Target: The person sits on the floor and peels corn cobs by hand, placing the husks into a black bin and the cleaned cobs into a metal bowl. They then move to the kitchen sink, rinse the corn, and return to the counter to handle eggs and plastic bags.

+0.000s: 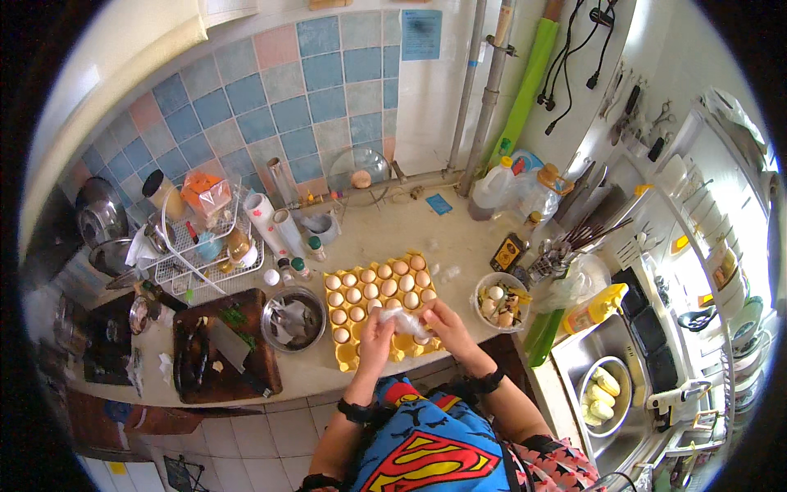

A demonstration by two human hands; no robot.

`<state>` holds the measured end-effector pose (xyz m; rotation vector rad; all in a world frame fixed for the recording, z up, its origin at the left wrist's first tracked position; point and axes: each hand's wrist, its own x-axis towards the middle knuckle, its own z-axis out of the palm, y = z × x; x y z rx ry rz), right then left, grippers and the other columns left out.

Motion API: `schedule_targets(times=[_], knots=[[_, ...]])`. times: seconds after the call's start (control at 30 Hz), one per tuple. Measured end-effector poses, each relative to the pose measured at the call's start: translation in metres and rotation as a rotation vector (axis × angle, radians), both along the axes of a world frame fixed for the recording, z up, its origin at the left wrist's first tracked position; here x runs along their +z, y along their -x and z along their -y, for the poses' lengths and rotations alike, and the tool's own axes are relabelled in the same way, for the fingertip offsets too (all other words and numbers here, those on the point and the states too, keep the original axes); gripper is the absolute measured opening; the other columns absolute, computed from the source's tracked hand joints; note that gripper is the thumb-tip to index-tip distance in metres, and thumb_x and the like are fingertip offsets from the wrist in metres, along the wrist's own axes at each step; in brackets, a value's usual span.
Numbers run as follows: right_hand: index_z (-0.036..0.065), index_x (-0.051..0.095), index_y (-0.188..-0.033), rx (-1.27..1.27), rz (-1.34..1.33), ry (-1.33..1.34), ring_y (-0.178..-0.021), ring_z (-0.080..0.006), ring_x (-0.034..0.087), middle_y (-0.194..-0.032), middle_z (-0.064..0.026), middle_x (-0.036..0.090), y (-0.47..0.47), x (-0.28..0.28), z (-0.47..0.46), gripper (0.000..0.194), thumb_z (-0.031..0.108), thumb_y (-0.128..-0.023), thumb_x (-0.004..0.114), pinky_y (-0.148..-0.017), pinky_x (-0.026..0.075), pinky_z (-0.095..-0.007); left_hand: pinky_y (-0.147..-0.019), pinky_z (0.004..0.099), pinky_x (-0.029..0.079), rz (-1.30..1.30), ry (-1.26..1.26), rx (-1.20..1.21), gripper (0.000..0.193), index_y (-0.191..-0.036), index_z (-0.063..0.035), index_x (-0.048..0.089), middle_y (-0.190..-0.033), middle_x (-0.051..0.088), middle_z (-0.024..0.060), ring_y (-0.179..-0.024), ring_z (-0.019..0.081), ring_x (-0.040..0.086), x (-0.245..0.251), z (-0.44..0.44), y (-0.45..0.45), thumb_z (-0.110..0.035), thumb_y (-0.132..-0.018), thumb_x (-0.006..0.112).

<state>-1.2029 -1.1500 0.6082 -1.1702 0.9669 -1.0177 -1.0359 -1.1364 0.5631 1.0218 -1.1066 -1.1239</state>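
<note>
My left hand (375, 341) grips one end of a crumpled whitish wad (403, 321), either thin plastic or tissue. The fingers of my right hand (450, 325) pinch its other end. Both hands are above the near half of a yellow egg tray (345, 353). Rows of pale brown eggs (388, 287) sit in its cups, and some cups at the near side hold none. My hands and the wad hide part of the tray. Right of the tray stands a clear bowl (503, 301) with eggshells and food scraps. Small white wads (450, 272) lie behind it on the counter.
At left are a steel bowl (293, 318), then a dark cutting board (203, 384) bearing a cleaver (230, 345) and chopped greens. Bottles (490, 190) and a utensil holder (549, 261) stand at right. The sink (621, 452) contains a bowl of pale yellow-green vegetables (601, 396).
</note>
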Motion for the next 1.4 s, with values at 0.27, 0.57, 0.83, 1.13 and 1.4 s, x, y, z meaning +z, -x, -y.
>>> schedule_targets(times=[0.27,0.57,0.83,1.13,1.4], knots=[[0.002,0.059,-0.101,0.049,-0.093,0.114,-0.071,-0.0083,0.054,-0.079,0.0026,0.058,-0.007,-0.002,0.023,0.016,0.012,-0.088,0.064,-0.062,0.045,-0.0235,-0.076,0.0299,0.052,-0.298,-0.11,-0.023,0.016,-0.101,-0.0009,0.059,-0.085,0.061,0.0047,-0.076,0.016,0.059,0.005,0.004,-0.024,-0.013,-0.095,0.051],[0.005,0.059,-0.093,-0.254,0.141,-0.066,-0.065,-0.0055,0.047,-0.074,0.0042,0.052,-0.007,-0.016,0.057,0.023,0.019,-0.1,0.041,-0.057,0.039,-0.0213,-0.059,0.0269,0.045,-0.285,0.007,-0.382,0.03,-0.115,-0.0021,0.053,-0.061,0.041,-0.0021,-0.058,0.0127,0.048,0.031,0.009,-0.055,-0.026,-0.099,0.045],[0.001,0.055,-0.086,-0.412,-0.298,0.214,-0.061,-0.0162,0.054,-0.066,-0.0086,0.055,0.014,0.02,0.084,0.036,0.032,-0.099,0.044,-0.056,0.044,-0.0316,-0.079,0.0316,0.051,0.478,0.178,-0.249,0.038,-0.121,0.0013,0.051,-0.097,0.062,0.0083,-0.084,0.0179,0.063,0.046,0.048,-0.079,-0.019,-0.091,0.062],[0.001,0.061,-0.086,-0.567,-0.5,0.272,-0.068,-0.0226,0.061,-0.069,-0.0109,0.06,0.026,0.016,0.093,0.034,0.033,-0.095,0.052,-0.063,0.046,-0.0365,-0.048,0.0177,0.035,-0.045,-0.171,0.039,0.015,-0.094,-0.0053,0.06,-0.069,0.053,-0.0062,-0.056,0.0007,0.046,0.028,0.055,-0.041,-0.021,-0.093,0.06],[0.002,0.052,-0.11,-0.039,0.108,0.156,-0.06,-0.0067,0.051,-0.076,0.001,0.063,-0.002,-0.003,0.049,0.026,0.022,-0.094,0.056,-0.055,0.042,-0.0227,-0.038,0.0192,0.026,0.103,0.033,0.334,0.024,-0.088,-0.0055,0.057,-0.056,0.044,-0.0066,-0.043,0.0028,0.037,0.029,0.058,-0.035,-0.027,-0.098,0.051]])
